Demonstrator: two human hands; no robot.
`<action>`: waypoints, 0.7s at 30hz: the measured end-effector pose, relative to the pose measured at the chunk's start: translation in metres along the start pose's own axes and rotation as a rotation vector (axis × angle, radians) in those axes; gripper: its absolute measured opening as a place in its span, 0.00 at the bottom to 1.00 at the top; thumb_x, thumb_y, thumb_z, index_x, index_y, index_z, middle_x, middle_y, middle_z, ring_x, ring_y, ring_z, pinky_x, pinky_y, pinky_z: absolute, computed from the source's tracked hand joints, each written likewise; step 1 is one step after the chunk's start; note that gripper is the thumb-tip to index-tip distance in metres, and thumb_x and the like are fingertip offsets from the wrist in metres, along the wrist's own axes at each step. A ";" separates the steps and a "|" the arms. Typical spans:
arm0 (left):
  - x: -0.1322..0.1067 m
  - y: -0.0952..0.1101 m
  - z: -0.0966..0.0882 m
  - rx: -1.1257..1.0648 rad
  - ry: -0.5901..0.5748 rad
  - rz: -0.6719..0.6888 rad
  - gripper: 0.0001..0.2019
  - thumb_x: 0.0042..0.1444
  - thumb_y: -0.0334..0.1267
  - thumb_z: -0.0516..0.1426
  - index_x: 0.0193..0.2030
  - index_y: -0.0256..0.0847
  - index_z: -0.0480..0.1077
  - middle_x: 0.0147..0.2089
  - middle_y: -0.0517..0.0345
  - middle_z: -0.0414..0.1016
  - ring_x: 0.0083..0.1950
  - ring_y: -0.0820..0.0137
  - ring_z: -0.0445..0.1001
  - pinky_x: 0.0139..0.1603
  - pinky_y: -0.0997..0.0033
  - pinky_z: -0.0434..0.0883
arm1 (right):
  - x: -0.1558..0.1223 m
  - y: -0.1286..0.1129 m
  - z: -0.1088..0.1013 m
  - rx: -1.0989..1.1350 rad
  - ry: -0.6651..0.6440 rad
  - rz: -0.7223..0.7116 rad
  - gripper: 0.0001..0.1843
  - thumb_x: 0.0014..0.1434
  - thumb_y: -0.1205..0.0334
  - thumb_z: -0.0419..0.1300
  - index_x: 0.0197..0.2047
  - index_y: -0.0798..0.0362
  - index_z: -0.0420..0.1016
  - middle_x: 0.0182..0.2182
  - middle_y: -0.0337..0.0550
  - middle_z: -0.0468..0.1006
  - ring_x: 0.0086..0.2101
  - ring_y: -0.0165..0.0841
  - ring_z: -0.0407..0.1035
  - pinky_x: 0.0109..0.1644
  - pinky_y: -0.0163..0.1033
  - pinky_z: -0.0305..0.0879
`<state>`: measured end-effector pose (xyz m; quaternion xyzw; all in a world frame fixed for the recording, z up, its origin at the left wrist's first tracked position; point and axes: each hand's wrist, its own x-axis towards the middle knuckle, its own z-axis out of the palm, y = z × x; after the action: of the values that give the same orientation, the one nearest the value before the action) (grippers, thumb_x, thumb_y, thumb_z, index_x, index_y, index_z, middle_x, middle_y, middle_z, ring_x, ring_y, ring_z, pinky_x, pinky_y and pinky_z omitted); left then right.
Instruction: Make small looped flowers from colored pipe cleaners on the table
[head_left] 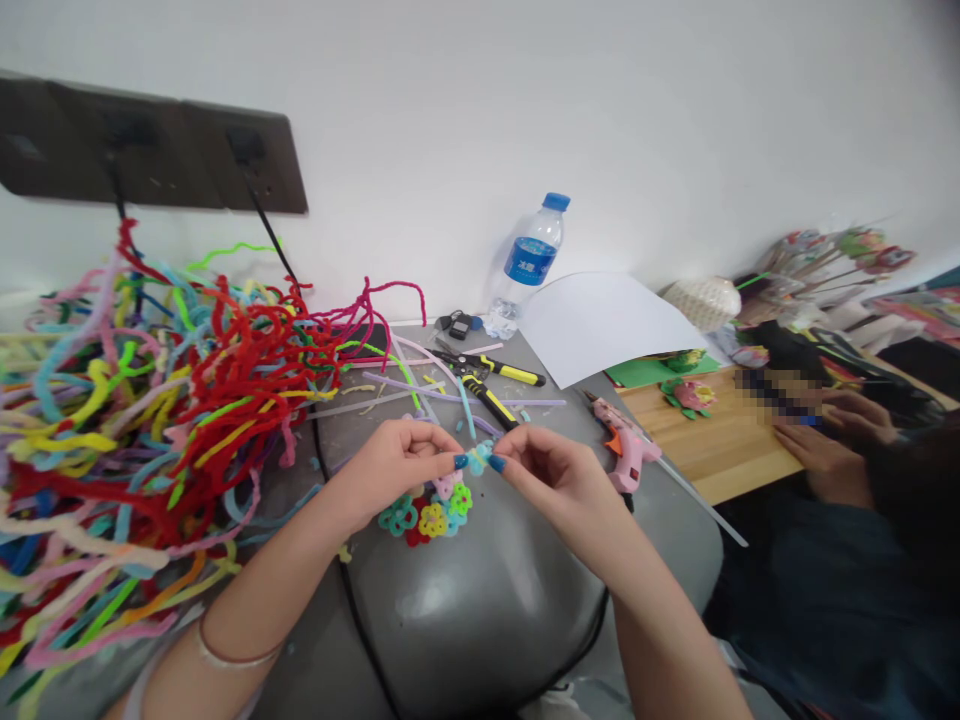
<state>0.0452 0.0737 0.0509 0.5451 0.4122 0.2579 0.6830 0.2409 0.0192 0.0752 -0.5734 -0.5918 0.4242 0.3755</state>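
Note:
My left hand [394, 465] and my right hand [547, 470] meet over the grey table [480, 610], both pinching a small light-blue pipe-cleaner piece [478, 457] between thumb and fingertips. Just below lie several finished little pipe-cleaner flowers [427, 512] in teal, yellow, pink, green and red. Behind my hands, loose lilac and blue pipe cleaners [450, 395] lie across the table by yellow-handled pliers [491, 385].
A big tangle of coloured pipe cleaners [135, 420] fills the left. A pink glue gun [626, 450] lies right of my right hand. A water bottle [529, 262] and white paper [600, 325] stand behind. Another person's hands [832, 440] rest on a wooden table [712, 440] at right.

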 end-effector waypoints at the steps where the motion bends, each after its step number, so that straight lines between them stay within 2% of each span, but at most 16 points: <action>1: 0.000 0.000 0.000 0.001 0.002 -0.003 0.11 0.47 0.44 0.65 0.32 0.37 0.76 0.18 0.69 0.62 0.18 0.81 0.52 0.20 0.79 0.49 | 0.000 0.000 0.001 0.000 0.002 -0.004 0.10 0.59 0.56 0.60 0.33 0.54 0.73 0.22 0.34 0.63 0.24 0.29 0.56 0.27 0.36 0.50; 6: 0.000 0.002 0.001 -0.003 0.008 0.010 0.11 0.47 0.43 0.65 0.31 0.36 0.76 0.18 0.70 0.60 0.18 0.81 0.51 0.20 0.79 0.49 | -0.001 -0.001 0.002 -0.015 0.027 -0.026 0.07 0.59 0.59 0.60 0.32 0.53 0.72 0.23 0.34 0.64 0.25 0.29 0.57 0.27 0.35 0.50; 13: 0.000 0.001 0.000 -0.010 0.016 0.061 0.10 0.48 0.42 0.65 0.32 0.36 0.76 0.22 0.66 0.67 0.19 0.82 0.53 0.19 0.80 0.47 | -0.003 -0.004 0.002 -0.047 0.006 0.000 0.09 0.61 0.57 0.58 0.33 0.53 0.72 0.24 0.35 0.64 0.25 0.29 0.56 0.28 0.35 0.51; 17: 0.000 0.001 0.000 0.013 0.020 0.082 0.10 0.48 0.42 0.64 0.33 0.36 0.76 0.19 0.69 0.62 0.18 0.82 0.50 0.18 0.81 0.46 | -0.004 -0.006 0.001 -0.055 -0.008 -0.004 0.10 0.62 0.56 0.58 0.33 0.53 0.72 0.23 0.35 0.64 0.25 0.29 0.56 0.27 0.35 0.50; 21: 0.000 0.001 0.000 0.022 0.021 0.085 0.12 0.47 0.43 0.65 0.33 0.35 0.76 0.20 0.67 0.64 0.19 0.81 0.54 0.19 0.81 0.48 | -0.004 -0.007 0.002 -0.046 -0.018 -0.017 0.09 0.63 0.57 0.57 0.34 0.53 0.72 0.23 0.35 0.64 0.25 0.29 0.56 0.27 0.36 0.51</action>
<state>0.0455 0.0744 0.0518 0.5670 0.3986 0.2880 0.6608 0.2372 0.0151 0.0812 -0.5728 -0.6096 0.4126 0.3605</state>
